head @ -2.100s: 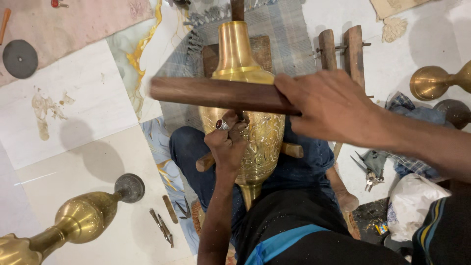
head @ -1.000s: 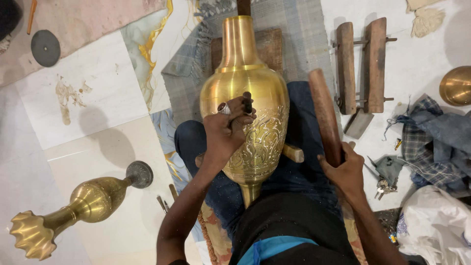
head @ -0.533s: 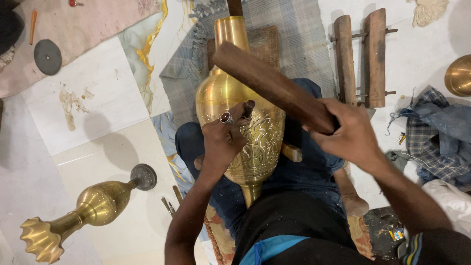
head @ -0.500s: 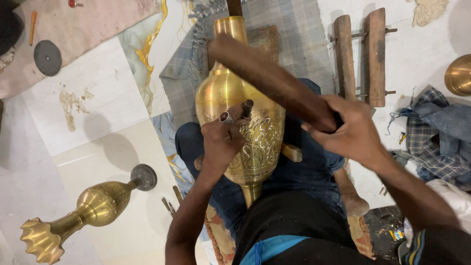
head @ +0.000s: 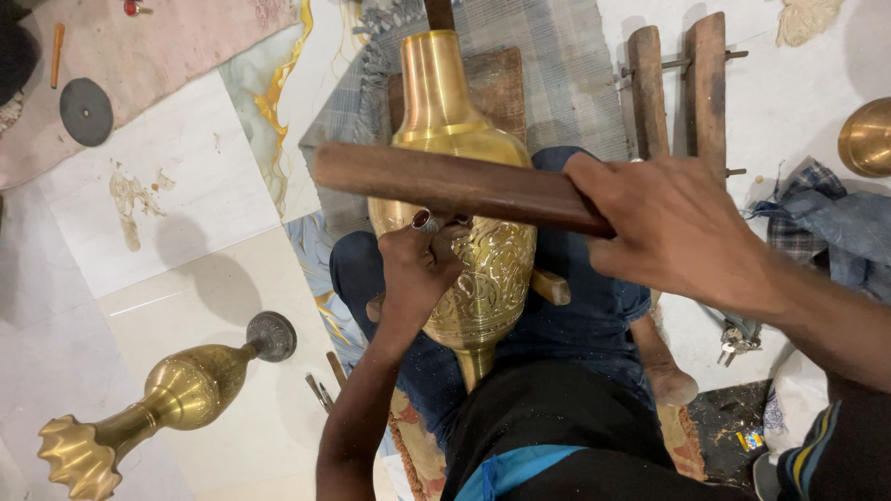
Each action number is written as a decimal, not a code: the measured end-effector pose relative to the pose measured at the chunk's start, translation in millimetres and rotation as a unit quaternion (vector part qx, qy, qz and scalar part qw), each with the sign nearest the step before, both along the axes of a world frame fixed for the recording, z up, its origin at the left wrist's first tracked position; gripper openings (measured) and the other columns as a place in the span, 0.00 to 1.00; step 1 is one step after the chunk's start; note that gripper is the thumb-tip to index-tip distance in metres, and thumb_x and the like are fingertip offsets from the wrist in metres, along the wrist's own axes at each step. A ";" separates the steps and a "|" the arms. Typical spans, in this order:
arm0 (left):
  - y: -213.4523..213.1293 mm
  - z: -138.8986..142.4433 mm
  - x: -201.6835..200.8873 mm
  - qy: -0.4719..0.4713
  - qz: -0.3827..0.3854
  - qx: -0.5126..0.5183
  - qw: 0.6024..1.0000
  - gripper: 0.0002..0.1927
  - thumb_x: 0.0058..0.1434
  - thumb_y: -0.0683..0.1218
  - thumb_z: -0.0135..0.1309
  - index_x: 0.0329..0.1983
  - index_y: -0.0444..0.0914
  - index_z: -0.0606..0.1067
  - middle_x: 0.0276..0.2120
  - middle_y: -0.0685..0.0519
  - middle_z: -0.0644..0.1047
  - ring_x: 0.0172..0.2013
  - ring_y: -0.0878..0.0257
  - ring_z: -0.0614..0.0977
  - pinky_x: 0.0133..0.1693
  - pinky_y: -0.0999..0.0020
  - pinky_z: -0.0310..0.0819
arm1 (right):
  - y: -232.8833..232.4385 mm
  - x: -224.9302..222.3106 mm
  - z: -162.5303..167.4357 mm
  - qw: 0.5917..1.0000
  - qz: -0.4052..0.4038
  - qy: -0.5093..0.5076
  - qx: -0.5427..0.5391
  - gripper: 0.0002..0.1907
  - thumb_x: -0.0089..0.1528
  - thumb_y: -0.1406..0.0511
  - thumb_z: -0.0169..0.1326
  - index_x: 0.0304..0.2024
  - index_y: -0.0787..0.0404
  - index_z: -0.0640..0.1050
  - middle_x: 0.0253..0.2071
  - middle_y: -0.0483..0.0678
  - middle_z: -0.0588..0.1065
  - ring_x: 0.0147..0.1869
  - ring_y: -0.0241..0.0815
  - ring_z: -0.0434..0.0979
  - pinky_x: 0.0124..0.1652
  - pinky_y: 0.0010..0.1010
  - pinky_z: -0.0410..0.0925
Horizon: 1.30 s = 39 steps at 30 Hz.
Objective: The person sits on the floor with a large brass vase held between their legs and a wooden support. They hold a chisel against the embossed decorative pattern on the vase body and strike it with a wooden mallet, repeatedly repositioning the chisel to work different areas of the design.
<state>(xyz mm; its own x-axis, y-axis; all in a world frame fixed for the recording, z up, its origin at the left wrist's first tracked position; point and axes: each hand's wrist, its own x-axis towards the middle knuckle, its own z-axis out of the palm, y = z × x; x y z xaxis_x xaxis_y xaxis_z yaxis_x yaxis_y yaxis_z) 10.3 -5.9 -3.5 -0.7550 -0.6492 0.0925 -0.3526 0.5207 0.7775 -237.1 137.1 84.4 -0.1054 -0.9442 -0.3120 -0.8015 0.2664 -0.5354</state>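
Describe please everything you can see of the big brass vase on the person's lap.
The brass vase lies across the person's lap, neck pointing away onto a wooden block. Its neck is plain and polished; the belly carries engraved floral patterns. The left hand rests on the belly; the right hand holds a wooden stick above it.

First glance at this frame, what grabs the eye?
The big engraved brass vase lying across the seated person's lap at centre. The right hand holds a dark wooden mallet across it, while the left hand presses a small tool against the engraved belly. A second fluted brass vase lies on the tiled floor, lower left.
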 end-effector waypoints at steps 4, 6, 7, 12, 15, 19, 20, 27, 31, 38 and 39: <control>-1.4 0.3 -1.6 0.083 -0.015 0.044 0.995 0.27 0.52 0.29 0.49 0.58 0.30 0.76 0.41 0.42 0.84 0.42 0.59 0.89 0.47 0.68 0.86 | 2.8 -1.0 -1.5 0.988 -0.073 -0.116 -0.076 0.12 0.52 0.70 0.55 0.36 0.66 0.69 0.16 0.48 0.68 0.12 0.40 0.68 0.14 0.32 0.63; -3.2 4.2 -3.1 0.043 -0.010 0.002 0.999 0.25 0.51 0.29 0.50 0.54 0.31 0.78 0.38 0.42 0.84 0.41 0.60 0.90 0.44 0.70 0.86 | 1.0 -0.1 -0.8 0.991 -0.056 -0.082 -0.086 0.14 0.51 0.70 0.56 0.38 0.66 0.69 0.16 0.49 0.68 0.13 0.41 0.67 0.15 0.34 0.63; -3.1 6.2 -3.6 0.059 -0.019 0.006 0.998 0.26 0.51 0.28 0.50 0.55 0.30 0.77 0.39 0.42 0.84 0.41 0.59 0.89 0.45 0.69 0.85 | -0.1 1.0 -0.7 0.994 -0.029 -0.036 -0.100 0.17 0.49 0.71 0.57 0.40 0.66 0.70 0.16 0.49 0.68 0.13 0.42 0.67 0.15 0.36 0.62; -1.5 7.4 -3.4 0.117 -0.038 0.021 0.992 0.28 0.52 0.27 0.47 0.59 0.28 0.75 0.43 0.40 0.84 0.43 0.56 0.89 0.48 0.66 0.85 | -4.3 6.7 -1.5 0.985 -0.080 -0.135 -0.068 0.15 0.53 0.69 0.57 0.40 0.65 0.70 0.15 0.51 0.68 0.13 0.45 0.67 0.15 0.37 0.61; -4.5 1.2 -2.8 0.080 -0.026 0.038 0.996 0.22 0.51 0.28 0.50 0.51 0.29 0.77 0.38 0.42 0.84 0.33 0.61 0.89 0.42 0.70 0.87 | -3.3 5.7 -2.8 0.997 -0.031 -0.019 -0.061 0.19 0.50 0.70 0.57 0.43 0.64 0.70 0.17 0.50 0.70 0.14 0.45 0.69 0.17 0.38 0.63; -7.5 -2.8 -1.2 0.071 -0.029 0.006 0.997 0.10 0.53 0.29 0.55 0.37 0.33 0.73 0.33 0.43 0.83 0.35 0.61 0.90 0.37 0.70 0.84 | -0.3 4.7 -4.0 0.966 -0.097 -0.149 -0.186 0.13 0.56 0.68 0.57 0.38 0.66 0.69 0.19 0.49 0.70 0.17 0.41 0.71 0.18 0.35 0.64; -7.2 -2.4 0.0 0.087 -0.036 0.018 0.995 0.16 0.52 0.29 0.52 0.44 0.31 0.75 0.37 0.42 0.83 0.34 0.61 0.89 0.39 0.70 0.85 | 0.0 5.5 -4.0 0.964 -0.105 -0.158 -0.186 0.13 0.56 0.67 0.57 0.37 0.66 0.68 0.19 0.49 0.70 0.17 0.41 0.71 0.18 0.35 0.65; -11.9 -8.3 3.3 0.093 -0.050 -0.010 0.994 0.06 0.50 0.31 0.55 0.30 0.32 0.75 0.27 0.47 0.80 0.37 0.55 0.89 0.35 0.69 0.81 | 0.3 10.3 -5.8 0.983 -0.094 -0.126 -0.097 0.12 0.52 0.69 0.57 0.35 0.65 0.69 0.15 0.50 0.68 0.14 0.45 0.68 0.17 0.38 0.60; -16.4 -14.3 8.3 0.051 -0.064 -0.010 0.997 0.07 0.38 0.33 0.59 0.17 0.35 0.72 0.17 0.50 0.75 0.21 0.56 0.81 0.44 0.60 0.78 | 2.5 7.7 -9.0 0.992 -0.046 -0.066 -0.099 0.15 0.48 0.70 0.57 0.36 0.64 0.69 0.15 0.50 0.68 0.13 0.46 0.67 0.17 0.39 0.62; -21.2 -14.9 7.0 0.041 -0.077 -0.022 0.996 0.07 0.36 0.34 0.62 0.17 0.35 0.75 0.19 0.48 0.77 0.21 0.55 0.82 0.30 0.65 0.77 | 6.8 11.7 -15.2 0.988 -0.073 -0.077 -0.117 0.15 0.49 0.70 0.56 0.37 0.65 0.69 0.17 0.53 0.69 0.16 0.50 0.69 0.20 0.45 0.63; -20.9 -13.3 6.3 0.045 -0.078 -0.018 0.996 0.08 0.37 0.34 0.62 0.18 0.34 0.74 0.20 0.47 0.77 0.22 0.55 0.83 0.29 0.65 0.76 | 7.0 12.0 -16.0 0.984 -0.074 -0.086 -0.134 0.14 0.50 0.70 0.56 0.36 0.66 0.68 0.18 0.54 0.68 0.17 0.51 0.69 0.21 0.45 0.63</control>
<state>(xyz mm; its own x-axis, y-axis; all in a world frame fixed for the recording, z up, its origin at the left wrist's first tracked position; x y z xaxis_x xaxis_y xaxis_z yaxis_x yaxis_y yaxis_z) 16.6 -26.8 -16.8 -0.8343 -0.5191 0.1859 -0.1941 0.5921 0.7821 -225.1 144.1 68.4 -0.2158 -0.9732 -0.0789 -0.6555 0.2043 -0.7271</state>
